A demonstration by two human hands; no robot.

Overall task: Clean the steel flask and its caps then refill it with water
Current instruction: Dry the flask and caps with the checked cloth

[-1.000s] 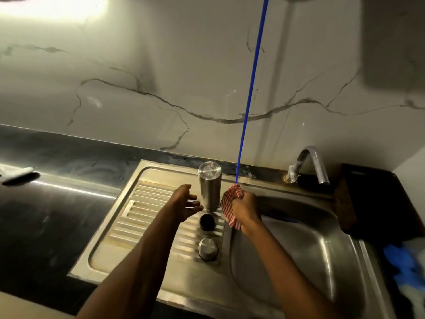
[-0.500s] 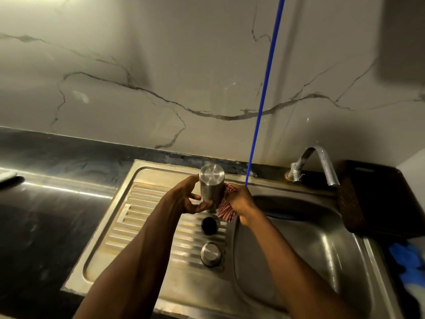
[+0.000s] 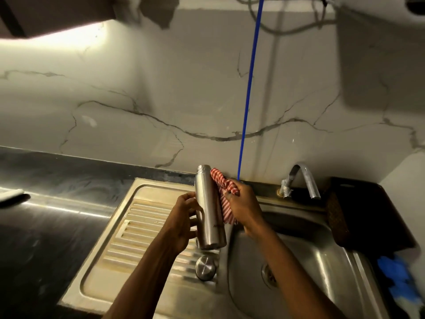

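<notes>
The left hand point(image 3: 184, 217) is wrapped around the steel flask point(image 3: 209, 208), holding it upright above the ribbed drainboard point(image 3: 142, 226). The right hand point(image 3: 243, 208) grips a red striped cloth point(image 3: 224, 192) pressed to the flask's far side; below the grip lies a steel cap point(image 3: 205, 267)

We saw the ribbed steel drainboard point(image 3: 142, 217) lying open on its left half, while a round steel cap point(image 3: 205, 268) stood near its right edge. The steel sink basin point(image 3: 322, 261) stayed unobstructed, with the curved metal tap point(image 3: 303, 180) overhanging its back rim.
</notes>
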